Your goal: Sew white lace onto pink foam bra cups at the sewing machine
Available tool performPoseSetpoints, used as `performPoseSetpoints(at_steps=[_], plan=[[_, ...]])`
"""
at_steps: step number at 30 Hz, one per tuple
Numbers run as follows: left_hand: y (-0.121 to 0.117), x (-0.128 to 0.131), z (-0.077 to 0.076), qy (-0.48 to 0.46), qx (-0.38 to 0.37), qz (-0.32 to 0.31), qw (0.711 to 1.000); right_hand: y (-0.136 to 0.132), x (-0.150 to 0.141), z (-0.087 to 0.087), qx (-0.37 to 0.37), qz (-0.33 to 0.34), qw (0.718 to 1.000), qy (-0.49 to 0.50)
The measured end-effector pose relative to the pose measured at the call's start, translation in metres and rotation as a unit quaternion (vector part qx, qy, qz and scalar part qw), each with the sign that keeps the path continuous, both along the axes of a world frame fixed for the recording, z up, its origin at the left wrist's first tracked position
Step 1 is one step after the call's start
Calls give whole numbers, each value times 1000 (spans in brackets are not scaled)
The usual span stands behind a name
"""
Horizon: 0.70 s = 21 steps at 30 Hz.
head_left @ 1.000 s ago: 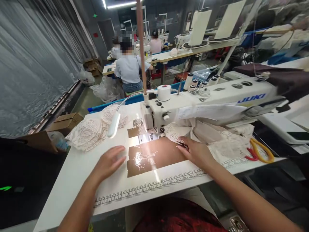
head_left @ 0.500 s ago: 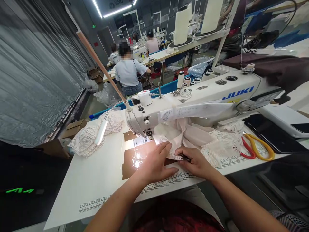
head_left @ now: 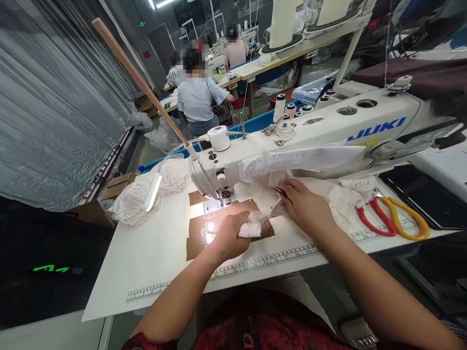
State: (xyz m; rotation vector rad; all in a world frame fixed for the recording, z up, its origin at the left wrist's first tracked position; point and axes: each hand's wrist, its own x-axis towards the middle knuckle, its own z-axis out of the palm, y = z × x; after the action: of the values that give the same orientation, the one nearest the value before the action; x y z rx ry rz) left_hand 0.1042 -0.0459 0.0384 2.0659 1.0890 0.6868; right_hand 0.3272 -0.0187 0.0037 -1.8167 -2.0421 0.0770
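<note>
My left hand (head_left: 233, 236) is closed on one end of a pale lace-trimmed fabric (head_left: 251, 229), in front of the needle area. The fabric stretches across to my right hand (head_left: 306, 206), which is closed around small dark thread snips (head_left: 283, 193) beside the cloth. Whether its fingers also pinch the fabric I cannot tell. Just behind both hands stands a white sewing machine (head_left: 251, 150), its presser foot (head_left: 226, 197) lit by a lamp (head_left: 152, 193). Under my left hand lies a shiny brown plate (head_left: 204, 238).
Lace cups (head_left: 136, 204) are piled at the left of the white table (head_left: 146, 262). At the right lie scissors with red and yellow handles (head_left: 404, 221) and a black phone-like slab (head_left: 423, 192). Thread spools (head_left: 280, 107) stand behind the machine. A co-worker (head_left: 197, 99) sits farther back.
My left hand has gone from lying spread on the cloth to gripping its end. My right hand has moved up and away with the snips, and the fabric is drawn between both hands. The view shifted slightly.
</note>
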Motion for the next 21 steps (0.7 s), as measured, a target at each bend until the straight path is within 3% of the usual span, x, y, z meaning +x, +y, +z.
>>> performPoseSetpoints(at_steps=[5,11,16,19,21], plan=[[-21,-36,0,20,-56,56,997,9,-3,5,-13,-50,994,-93],[-52,-109,2,96,-111,44,988,14,1,1,-46,-52,986,-151],[-78,-174,14,305,-124,127,936,15,4,4,-76,-49,982,-167],[-92,-188,13,402,-69,172,897,7,2,9,-26,-37,989,-138],[-98,-186,5,425,-23,169,889,-2,-2,8,40,-6,994,-100]])
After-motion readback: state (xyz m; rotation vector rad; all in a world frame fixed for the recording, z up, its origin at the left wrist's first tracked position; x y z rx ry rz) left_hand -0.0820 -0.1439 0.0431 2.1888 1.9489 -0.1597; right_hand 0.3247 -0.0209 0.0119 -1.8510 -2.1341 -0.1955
